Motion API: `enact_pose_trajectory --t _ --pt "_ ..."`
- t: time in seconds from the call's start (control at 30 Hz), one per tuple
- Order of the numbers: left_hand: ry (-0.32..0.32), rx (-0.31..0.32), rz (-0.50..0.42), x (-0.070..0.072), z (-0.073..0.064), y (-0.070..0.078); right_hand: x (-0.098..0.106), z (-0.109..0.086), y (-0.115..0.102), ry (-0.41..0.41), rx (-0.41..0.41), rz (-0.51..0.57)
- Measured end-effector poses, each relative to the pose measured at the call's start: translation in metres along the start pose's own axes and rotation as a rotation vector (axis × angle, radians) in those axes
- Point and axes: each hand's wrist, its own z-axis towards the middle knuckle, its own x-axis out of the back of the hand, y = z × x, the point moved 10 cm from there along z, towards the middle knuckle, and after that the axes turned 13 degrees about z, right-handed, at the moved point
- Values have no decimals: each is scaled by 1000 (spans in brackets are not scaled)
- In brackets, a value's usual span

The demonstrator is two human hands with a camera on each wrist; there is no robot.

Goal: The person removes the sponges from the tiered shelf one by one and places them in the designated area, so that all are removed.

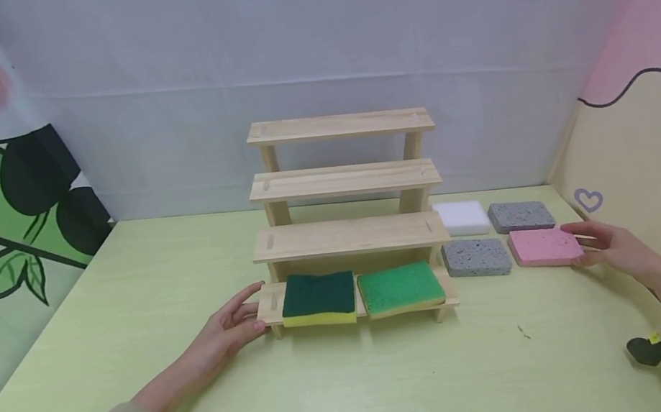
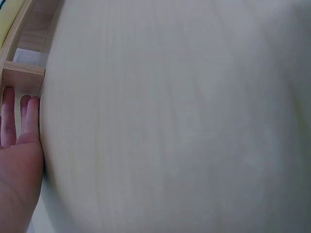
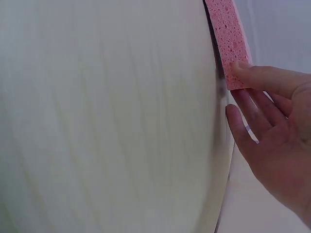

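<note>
Pinching pink sponge (image 1: pixel 544 247) by its end with our right hand (image 1: pixel 618 248); our left hand (image 1: pixel 225 331), fingers mostly straight, touches left end of lowest wooden step (image 1: pixel 271 305).

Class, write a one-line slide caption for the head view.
Right hand pinching the pink sponge, left hand at the stepped wooden shelf, two sponges on its lowest step.

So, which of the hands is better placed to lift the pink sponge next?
Probably the right: the right hand pinches the right end of the pink sponge. The left hand is at the left end of the wooden stand, with the stand between it and the sponge.
</note>
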Motion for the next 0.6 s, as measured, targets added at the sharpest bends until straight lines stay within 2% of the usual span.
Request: enact_pose_trajectory --t 0.3,0.6 --pt "1 1 4 1 0 -1 -4 1 12 -77 -27 -27" --pt "2 14 8 0 0 -2 -6 -3 9 -121 -25 2"
